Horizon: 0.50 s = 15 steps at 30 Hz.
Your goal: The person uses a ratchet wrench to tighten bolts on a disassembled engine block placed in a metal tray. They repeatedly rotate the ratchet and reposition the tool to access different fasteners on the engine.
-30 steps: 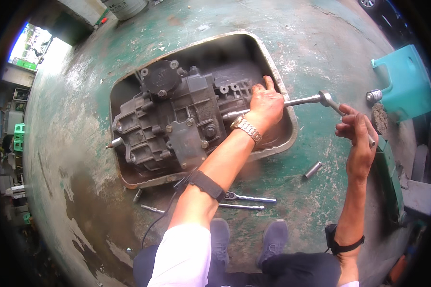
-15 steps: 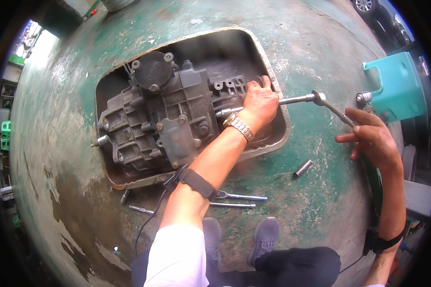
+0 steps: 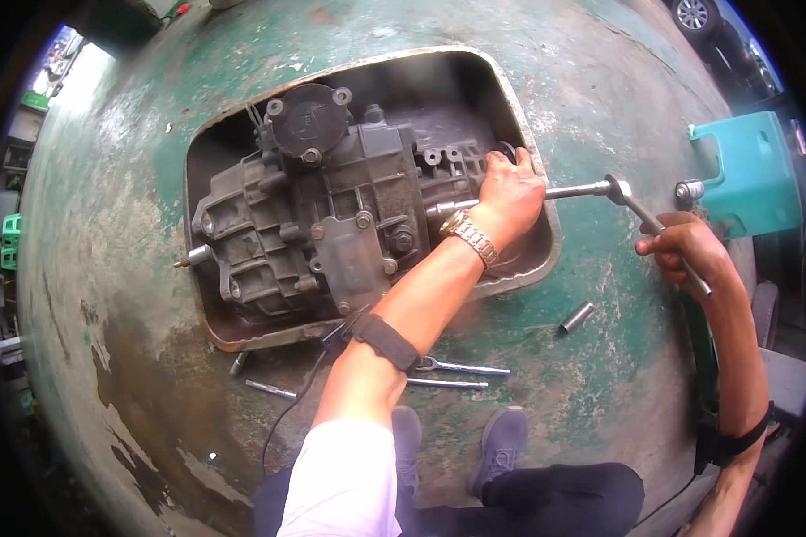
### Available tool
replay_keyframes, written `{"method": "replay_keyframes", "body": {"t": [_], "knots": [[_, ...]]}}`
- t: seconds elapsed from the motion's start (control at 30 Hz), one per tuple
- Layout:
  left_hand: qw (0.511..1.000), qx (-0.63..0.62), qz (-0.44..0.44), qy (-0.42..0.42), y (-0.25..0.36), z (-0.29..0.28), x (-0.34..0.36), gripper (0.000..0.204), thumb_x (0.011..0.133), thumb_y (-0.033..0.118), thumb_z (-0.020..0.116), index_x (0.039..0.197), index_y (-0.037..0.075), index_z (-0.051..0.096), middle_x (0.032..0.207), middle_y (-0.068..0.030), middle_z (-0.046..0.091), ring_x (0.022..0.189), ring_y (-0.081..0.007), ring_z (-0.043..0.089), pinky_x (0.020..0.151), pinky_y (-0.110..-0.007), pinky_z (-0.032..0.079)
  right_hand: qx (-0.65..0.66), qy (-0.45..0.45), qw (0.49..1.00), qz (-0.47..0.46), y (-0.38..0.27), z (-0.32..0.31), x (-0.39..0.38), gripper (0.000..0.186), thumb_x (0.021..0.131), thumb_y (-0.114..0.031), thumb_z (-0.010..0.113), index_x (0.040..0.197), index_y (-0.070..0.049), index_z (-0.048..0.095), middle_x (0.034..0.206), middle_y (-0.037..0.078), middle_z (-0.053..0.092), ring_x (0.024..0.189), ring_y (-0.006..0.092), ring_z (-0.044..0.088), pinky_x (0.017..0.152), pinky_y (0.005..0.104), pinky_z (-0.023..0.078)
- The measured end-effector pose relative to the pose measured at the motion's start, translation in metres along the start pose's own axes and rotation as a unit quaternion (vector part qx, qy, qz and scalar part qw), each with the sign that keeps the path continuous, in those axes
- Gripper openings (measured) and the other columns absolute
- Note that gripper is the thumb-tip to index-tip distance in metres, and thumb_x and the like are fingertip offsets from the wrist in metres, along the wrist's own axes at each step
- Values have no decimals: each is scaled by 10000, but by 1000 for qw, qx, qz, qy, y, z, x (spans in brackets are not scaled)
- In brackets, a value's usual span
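Note:
A grey metal gearbox (image 3: 336, 206) lies in a dark, pale-rimmed metal tray (image 3: 551, 242). My left hand (image 3: 513, 195), with a watch at the wrist, is closed over a chrome extension bar (image 3: 571, 191) beside the gearbox's narrow right end; the palm hides part of the bar. Its fingertips reach a dark round part at that end. Left of the hand, the bar's line continues to a socket (image 3: 441, 210) against the gearbox. Outside the tray, a ratchet wrench (image 3: 638, 208) joins the bar's outer end. My right hand (image 3: 685, 246) is wrapped round its handle.
A loose chrome socket (image 3: 578, 317) lies on the worn green floor (image 3: 600, 385). Near my shoes are another ratchet (image 3: 466, 368) and a metal bar (image 3: 448, 384). A turquoise stool (image 3: 752, 174) stands at right, next to a small metal cylinder (image 3: 689, 191).
My right hand's fingers, spread at the ratchet handle before, are now curled round it. The handle has swung somewhat downward. My left hand stays over the bar. The whole view has shifted slightly.

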<state>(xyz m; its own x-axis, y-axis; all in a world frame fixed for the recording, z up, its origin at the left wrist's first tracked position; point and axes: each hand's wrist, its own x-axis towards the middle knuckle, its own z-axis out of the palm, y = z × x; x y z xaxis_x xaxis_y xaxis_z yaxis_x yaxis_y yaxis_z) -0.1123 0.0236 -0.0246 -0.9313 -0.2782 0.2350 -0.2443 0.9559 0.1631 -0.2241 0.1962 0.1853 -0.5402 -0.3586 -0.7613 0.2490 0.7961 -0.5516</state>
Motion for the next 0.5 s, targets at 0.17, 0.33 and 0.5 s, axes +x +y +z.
{"method": "replay_keyframes", "body": {"t": [0.17,0.33,0.5], "knots": [[999,-31,5,-9,0,-2,0,211,737,140,603,870,35,730,989,-206,619,911,-434,613,825,-508,464,25,14,999,-18,9,-1,3,291,753,23,503,1040,74,501,820,78,581,466,50,381,377,221,291],[999,-29,13,-22,2,-5,-1,200,742,135,603,838,-3,712,931,-197,630,919,-447,611,849,-539,446,9,6,999,-34,16,-1,4,260,748,11,504,1003,62,505,773,57,560,450,55,376,377,234,276],[999,-28,14,-43,3,-7,-1,201,739,138,615,843,-1,716,902,-186,637,925,-441,613,865,-546,439,1,28,998,-54,21,3,3,159,732,-2,509,885,35,528,637,18,493,426,59,360,376,239,259]]}}
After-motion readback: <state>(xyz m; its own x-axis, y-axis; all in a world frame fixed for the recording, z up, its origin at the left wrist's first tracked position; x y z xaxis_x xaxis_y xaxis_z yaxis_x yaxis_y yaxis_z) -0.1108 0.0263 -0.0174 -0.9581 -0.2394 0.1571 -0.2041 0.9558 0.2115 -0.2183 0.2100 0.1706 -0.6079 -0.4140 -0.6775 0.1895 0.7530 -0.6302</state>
